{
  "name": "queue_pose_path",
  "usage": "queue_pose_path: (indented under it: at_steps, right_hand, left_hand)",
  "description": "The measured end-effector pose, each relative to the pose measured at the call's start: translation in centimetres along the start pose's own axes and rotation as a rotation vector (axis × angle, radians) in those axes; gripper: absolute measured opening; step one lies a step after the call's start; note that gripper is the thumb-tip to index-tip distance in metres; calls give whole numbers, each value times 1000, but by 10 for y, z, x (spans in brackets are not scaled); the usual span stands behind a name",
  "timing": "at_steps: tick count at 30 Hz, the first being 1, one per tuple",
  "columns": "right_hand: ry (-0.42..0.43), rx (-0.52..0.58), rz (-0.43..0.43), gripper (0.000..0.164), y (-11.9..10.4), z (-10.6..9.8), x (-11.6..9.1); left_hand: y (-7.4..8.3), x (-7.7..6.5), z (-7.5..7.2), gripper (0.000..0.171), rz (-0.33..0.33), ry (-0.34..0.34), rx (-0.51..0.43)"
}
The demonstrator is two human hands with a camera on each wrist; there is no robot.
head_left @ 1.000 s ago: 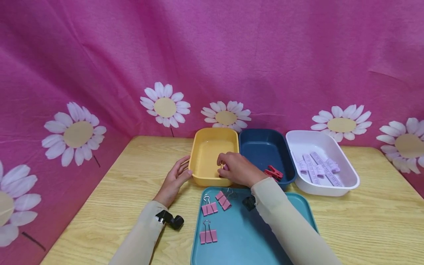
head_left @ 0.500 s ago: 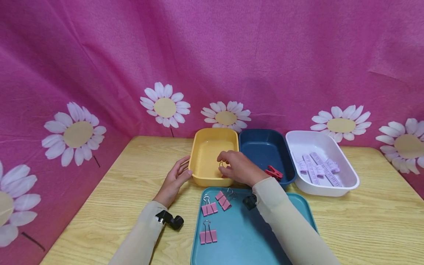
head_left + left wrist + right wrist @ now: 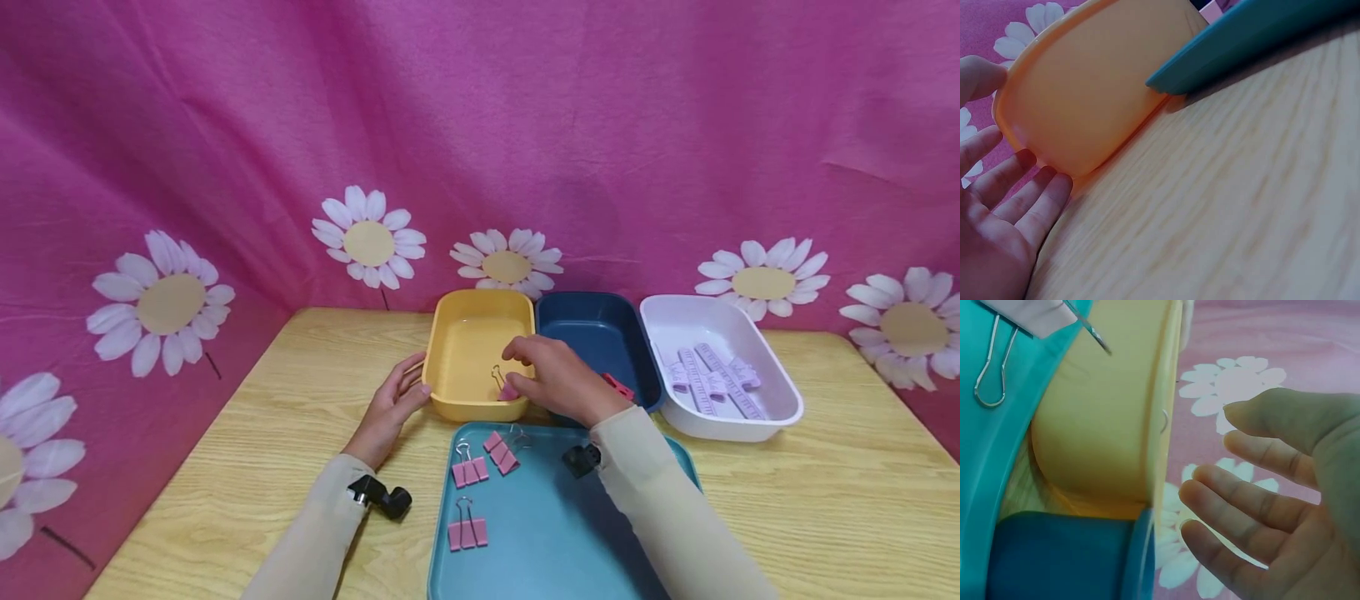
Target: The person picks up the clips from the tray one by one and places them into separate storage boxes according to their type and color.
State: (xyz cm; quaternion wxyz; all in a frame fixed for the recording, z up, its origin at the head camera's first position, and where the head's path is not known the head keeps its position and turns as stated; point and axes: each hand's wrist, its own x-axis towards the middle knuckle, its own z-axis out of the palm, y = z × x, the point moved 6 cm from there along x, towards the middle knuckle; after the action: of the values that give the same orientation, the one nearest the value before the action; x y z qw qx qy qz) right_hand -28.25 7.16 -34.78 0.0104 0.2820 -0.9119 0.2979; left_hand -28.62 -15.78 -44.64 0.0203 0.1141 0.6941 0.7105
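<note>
A pink binder clip (image 3: 507,390) with wire handles lies inside the yellow bin (image 3: 480,410), near its front right corner. Just above that corner hovers my right hand (image 3: 562,379), its fingers apart and holding nothing in the right wrist view. My left hand (image 3: 386,417) rests against the yellow bin's left side; in the left wrist view its fingertips (image 3: 1060,184) touch the outer wall with the fingers fairly straight. On the teal tray (image 3: 555,533) in front lie three more pink binder clips, one of them a clip (image 3: 468,533) nearest me.
Right of the yellow bin stands a navy bin (image 3: 592,321) holding red clothespins (image 3: 618,387), partly hidden by my right hand. Beyond it a white bin (image 3: 780,408) contains lilac measuring tapes (image 3: 697,383). A pink flowered cloth (image 3: 480,125) hangs behind the wooden table (image 3: 847,467).
My right hand has let go of the pink binder clip, which now sits in the yellow bin. The hand has opened and drawn slightly right. The left hand keeps its place.
</note>
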Motion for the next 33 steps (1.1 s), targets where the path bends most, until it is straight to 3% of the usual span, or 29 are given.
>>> queue_pose_path:
  at_steps: [6,10,15,25,33]
  right_hand:
    - [51,-39,-63,32,-4,-6,-12]
    - [73,-63,-53,32,-4,-11,-20]
    - [56,-52,-15,35,-3,-14,-29]
    - [48,-65,-76,33,-5,-20,-37]
    - [42,-54,-63,34,-7,-19,-41]
  left_hand:
    - [-2,0,-2,56,-5,3,8]
    - [-2,0,-2,56,1,-1,7]
    - [-3,0,-1,57,-5,-3,7]
    - [2,-2,0,58,-7,-5,1]
    - [-1,0,0,57,0,-2,12]
